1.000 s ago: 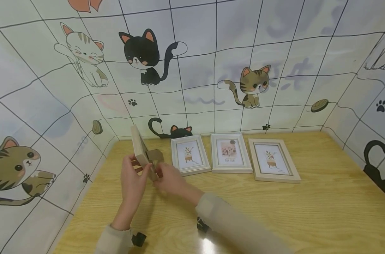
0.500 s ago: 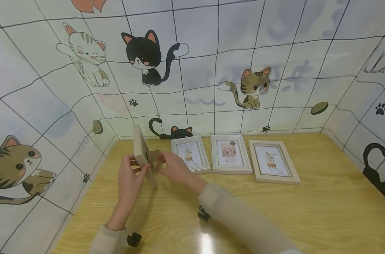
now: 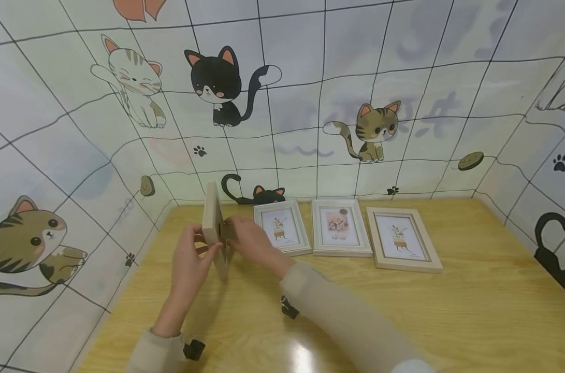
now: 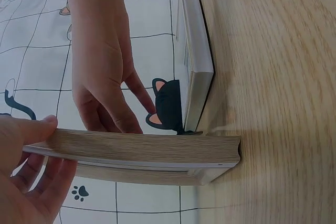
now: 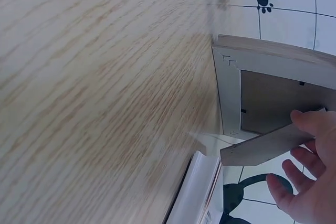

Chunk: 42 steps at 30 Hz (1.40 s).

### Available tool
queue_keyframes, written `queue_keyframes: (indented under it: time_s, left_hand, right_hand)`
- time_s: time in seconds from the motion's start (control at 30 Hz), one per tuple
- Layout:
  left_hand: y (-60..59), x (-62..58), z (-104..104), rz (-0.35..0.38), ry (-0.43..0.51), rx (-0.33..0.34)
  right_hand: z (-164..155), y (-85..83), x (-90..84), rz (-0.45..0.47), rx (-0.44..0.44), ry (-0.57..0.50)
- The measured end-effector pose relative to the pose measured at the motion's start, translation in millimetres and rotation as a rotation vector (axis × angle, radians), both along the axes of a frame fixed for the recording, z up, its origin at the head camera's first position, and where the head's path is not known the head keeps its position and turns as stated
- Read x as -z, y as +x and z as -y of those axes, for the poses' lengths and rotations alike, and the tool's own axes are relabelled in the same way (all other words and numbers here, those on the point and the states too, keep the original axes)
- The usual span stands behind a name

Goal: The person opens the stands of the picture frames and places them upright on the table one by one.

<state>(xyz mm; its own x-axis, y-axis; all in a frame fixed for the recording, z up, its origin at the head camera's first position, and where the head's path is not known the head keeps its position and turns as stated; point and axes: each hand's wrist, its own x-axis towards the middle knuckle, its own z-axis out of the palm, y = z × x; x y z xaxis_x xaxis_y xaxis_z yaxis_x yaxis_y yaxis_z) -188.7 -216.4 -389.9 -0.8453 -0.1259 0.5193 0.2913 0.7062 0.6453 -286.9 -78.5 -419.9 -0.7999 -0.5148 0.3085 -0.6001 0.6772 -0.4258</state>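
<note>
Cartoon-cat wallpaper (image 3: 282, 103) wraps the corner behind a pale wooden counter (image 3: 450, 311), with a black cat peeking up just behind the counter's back edge.

Left of everything else on the counter, the left hand (image 3: 189, 267) holds a wooden picture frame (image 3: 213, 223) upright on its lower edge. The left wrist view shows the thumb lying along one face of the frame (image 4: 136, 148) and the fingers (image 4: 52, 187) curled under the other, so the hand is clamped on the frame. The frame's corner rests on the counter (image 4: 273, 77).

Just right of the standing frame, the right hand (image 3: 249, 241) reaches in behind it. In the right wrist view its fingers (image 5: 310, 129) pinch the brown stand flap (image 5: 262, 148) that swings out from the frame's back board (image 5: 273, 103); thumb on top, the other fingers curled below.

Further right of the standing frame, three more frames lie flat in a row along the back of the counter. The first is a white-edged frame (image 3: 280, 228) with a small plant print, just beside the right hand. Next to it lies a second white frame (image 3: 340, 228) showing a pinkish flower picture. Farthest from the standing frame is a larger light-wood frame (image 3: 401, 238) with another potted plant print.

Both sleeves are beige, and each wrist carries a small dark strap-on camera mount (image 3: 289, 308).
</note>
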Motion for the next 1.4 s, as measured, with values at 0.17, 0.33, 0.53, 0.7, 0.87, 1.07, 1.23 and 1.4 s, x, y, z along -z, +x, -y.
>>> queue_keyframes:
  time_s: [0.17,0.33,0.53,0.7,0.87,1.07,1.23,1.4]
  left_hand:
    - [0.5,0.0,-1,-0.014,-0.023,0.005]
    - [0.3,-1.3,-2,-0.020,-0.081,-0.015]
    - [0.5,-1.2,-2,-0.025,-0.168,-0.039]
    - [-0.6,-0.7,-3,-0.034,-0.210,-0.044]
    - [-1.9,-0.8,-3,-0.022,-0.251,-0.049]
    - [-3.1,-0.6,-3,-0.017,-0.282,-0.048]
    - [-3.1,-0.4,-2,-0.014,-0.296,-0.059]
    - [-4.1,-1.2,-2,-0.021,-0.293,-0.064]
  right_hand:
    - [1,0.3,-0.5,-0.070,-0.020,0.009]
    - [1,-1.3,-2.0,-0.140,-0.019,0.048]
    - [-1,-1.1,-3.2,-0.183,-0.023,0.094]
    - [-4,-1.3,-3.0,-0.175,-0.043,0.092]
    - [-8,-1.5,-6.5,-0.099,-0.053,0.091]
    - [-11,-1.0,-7.9,-0.038,-0.073,0.089]
    - [-12,-2.2,-5.8,-0.011,-0.083,0.110]
    - [-13,-3.5,-4.3,0.048,-0.093,0.119]
